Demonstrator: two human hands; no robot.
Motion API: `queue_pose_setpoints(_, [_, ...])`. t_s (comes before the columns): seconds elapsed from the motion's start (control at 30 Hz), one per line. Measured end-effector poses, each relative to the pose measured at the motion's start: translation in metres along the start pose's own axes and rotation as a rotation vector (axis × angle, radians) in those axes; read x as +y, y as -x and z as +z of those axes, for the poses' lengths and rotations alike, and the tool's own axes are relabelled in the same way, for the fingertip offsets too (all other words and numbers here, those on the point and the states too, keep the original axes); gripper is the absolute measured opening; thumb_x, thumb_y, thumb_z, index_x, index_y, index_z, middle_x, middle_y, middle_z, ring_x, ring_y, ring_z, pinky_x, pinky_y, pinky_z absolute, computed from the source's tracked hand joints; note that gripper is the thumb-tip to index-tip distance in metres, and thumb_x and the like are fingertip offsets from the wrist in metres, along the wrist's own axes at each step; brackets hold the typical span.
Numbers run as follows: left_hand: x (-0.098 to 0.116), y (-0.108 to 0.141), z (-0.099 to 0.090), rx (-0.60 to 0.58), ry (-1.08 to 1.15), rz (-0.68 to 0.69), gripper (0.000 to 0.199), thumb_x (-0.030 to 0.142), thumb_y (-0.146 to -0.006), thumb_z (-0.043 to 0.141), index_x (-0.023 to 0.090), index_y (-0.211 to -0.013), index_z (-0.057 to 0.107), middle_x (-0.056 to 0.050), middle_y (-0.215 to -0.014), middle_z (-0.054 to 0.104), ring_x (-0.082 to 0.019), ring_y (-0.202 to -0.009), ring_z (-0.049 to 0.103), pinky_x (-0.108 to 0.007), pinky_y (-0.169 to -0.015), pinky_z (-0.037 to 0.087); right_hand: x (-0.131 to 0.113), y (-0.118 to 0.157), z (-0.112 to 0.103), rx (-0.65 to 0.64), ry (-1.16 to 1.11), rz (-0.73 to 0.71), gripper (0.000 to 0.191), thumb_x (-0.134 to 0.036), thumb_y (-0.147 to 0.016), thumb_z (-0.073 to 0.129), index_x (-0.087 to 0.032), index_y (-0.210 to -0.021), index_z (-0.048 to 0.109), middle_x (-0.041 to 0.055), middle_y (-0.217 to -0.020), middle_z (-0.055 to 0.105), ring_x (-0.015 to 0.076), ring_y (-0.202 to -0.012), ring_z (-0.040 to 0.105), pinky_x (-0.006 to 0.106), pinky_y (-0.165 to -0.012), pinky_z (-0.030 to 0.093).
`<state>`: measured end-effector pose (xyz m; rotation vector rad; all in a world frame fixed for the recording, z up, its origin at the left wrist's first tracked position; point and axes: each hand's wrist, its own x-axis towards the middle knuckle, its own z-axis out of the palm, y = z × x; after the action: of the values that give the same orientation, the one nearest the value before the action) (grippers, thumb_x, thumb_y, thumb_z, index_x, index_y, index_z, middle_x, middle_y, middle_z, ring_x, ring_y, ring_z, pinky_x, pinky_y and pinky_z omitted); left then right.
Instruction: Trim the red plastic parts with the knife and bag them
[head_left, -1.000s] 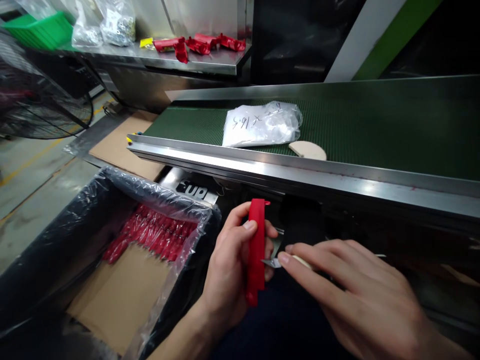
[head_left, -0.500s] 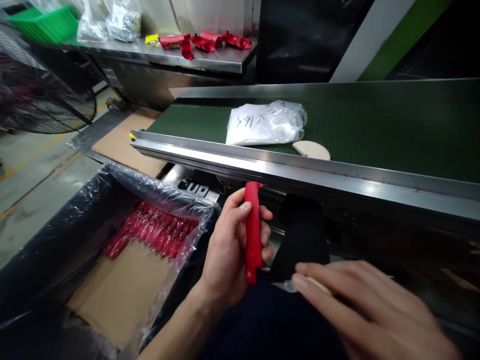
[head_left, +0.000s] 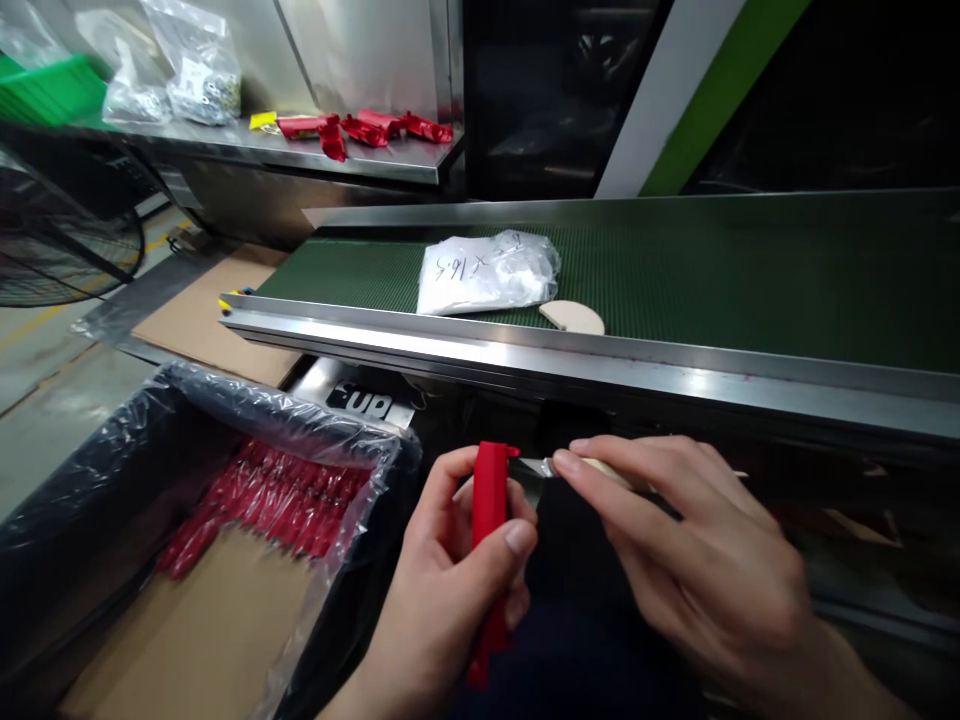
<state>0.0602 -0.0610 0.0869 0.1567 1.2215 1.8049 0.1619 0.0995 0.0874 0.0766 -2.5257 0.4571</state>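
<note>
My left hand [head_left: 457,570] is closed round a long red plastic part [head_left: 490,497], held upright with its top end showing above the fingers. A small red nub sticks out to the right at that end. In my right hand [head_left: 697,530] is a knife [head_left: 537,467] with a pale handle, pinched between thumb and fingers. Its blade points left, with the tip close beside the nub; I cannot tell whether they touch. The lower part of the red piece is partly covered by my left thumb.
A bin lined with clear plastic [head_left: 277,405] holds rows of red parts [head_left: 277,495] and cardboard [head_left: 195,630]. On the green conveyor [head_left: 712,270] lie a plastic bag [head_left: 487,272] and a beige piece [head_left: 574,317]. Red pieces [head_left: 367,128] rest on a metal shelf. A fan stands left.
My right hand has brought the knife up and left to the top of the red part. My left hand has lowered slightly and shifted its thumb across it. The view has swung right.
</note>
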Motion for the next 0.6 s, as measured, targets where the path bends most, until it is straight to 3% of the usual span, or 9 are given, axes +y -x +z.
queue_pose_setpoints(0.3, [-0.0032, 0.0020, -0.0009, -0.019, -0.036, -0.009, 0.033, 0.031, -0.087, 0.069, 0.028, -0.113, 0.048, 0.001, -0.089, 0.055, -0.005, -0.052, 0.046, -0.017, -0.044, 0.040, 0.0026, 0.0057, -0.0021, -0.010, 0.015, -0.011, 0.055, 0.005, -0.083, 0.052, -0.016, -0.133, 0.058, 0.0123, -0.117, 0.064, 0.0241, -0.100, 0.059, 0.039, -0.079, 0.044])
queue_pose_setpoints(0.6, [-0.0046, 0.0042, 0.0001, -0.052, 0.030, -0.067, 0.032, 0.029, -0.086, 0.069, 0.027, -0.112, 0.051, 0.001, -0.087, 0.055, -0.004, -0.050, 0.045, -0.014, -0.041, 0.039, 0.0085, 0.0073, 0.0049, 0.059, 0.068, -0.002, 0.053, 0.005, -0.084, 0.052, -0.020, -0.130, 0.060, 0.0103, -0.113, 0.067, 0.0224, -0.096, 0.061, 0.037, -0.076, 0.045])
